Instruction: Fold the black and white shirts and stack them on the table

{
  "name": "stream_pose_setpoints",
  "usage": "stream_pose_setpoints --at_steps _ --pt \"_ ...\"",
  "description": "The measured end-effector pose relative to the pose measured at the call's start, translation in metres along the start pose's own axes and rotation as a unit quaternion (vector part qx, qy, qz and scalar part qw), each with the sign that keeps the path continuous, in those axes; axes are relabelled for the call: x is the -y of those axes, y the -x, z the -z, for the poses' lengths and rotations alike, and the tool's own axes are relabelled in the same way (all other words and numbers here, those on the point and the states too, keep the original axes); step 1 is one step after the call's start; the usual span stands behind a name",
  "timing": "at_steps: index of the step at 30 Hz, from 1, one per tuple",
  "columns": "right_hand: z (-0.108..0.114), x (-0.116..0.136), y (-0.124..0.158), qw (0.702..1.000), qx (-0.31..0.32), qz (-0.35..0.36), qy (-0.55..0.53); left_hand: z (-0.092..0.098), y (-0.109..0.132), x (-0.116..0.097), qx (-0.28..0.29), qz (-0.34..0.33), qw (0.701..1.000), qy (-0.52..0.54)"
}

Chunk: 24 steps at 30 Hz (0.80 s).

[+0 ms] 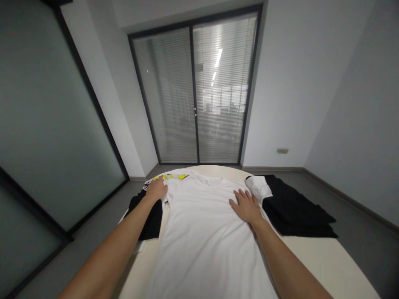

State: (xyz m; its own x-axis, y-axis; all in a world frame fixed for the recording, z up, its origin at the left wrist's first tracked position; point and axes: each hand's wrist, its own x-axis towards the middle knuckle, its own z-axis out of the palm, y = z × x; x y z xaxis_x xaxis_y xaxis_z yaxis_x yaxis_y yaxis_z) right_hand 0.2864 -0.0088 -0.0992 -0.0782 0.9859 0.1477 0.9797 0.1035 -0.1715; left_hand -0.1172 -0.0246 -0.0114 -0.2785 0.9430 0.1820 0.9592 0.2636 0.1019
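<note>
A white T-shirt (205, 232) lies spread over the table, its neckline toward the far edge and its body running down toward me. On its right side near the shoulder rests my right hand (247, 205), palm down, flat, with the fingers spread. At the opposite sleeve is my left hand (156, 189), its fingers bent and closed on the white fabric; the fingertips are partly hidden. Beneath and beside that hand lies a black garment (152, 222) with white lettering, next to white cloth with yellow print (183, 177).
Folded black clothes (299, 211) with a white piece (259, 187) on them are stacked at the table's right. The pale table (330, 261) has a rounded far edge. Beyond it stand a glazed door with blinds (218, 95) and, at left, a frosted glass panel (46, 104).
</note>
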Motion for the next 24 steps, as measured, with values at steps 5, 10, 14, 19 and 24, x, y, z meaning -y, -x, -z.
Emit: stream_pose_setpoints --at_steps 5,10,14,19,24 --pt "0.003 0.002 0.001 1.000 -0.003 0.000 0.002 0.009 -0.001 0.007 0.009 0.011 1.000 -0.012" --pt "0.003 0.002 0.001 1.000 0.002 -0.001 0.001 0.018 0.004 0.011 0.026 0.044 0.999 -0.021" --pt "0.002 0.001 0.001 1.000 0.005 -0.002 0.000 0.018 0.018 0.009 0.048 0.046 0.998 -0.013" --pt "0.001 0.001 0.001 1.000 -0.001 -0.002 -0.004 0.018 0.034 0.008 0.027 0.017 0.999 0.010" --pt "-0.001 0.000 -0.001 1.000 -0.004 -0.002 -0.005 0.021 0.042 0.017 0.001 0.022 0.998 0.055"
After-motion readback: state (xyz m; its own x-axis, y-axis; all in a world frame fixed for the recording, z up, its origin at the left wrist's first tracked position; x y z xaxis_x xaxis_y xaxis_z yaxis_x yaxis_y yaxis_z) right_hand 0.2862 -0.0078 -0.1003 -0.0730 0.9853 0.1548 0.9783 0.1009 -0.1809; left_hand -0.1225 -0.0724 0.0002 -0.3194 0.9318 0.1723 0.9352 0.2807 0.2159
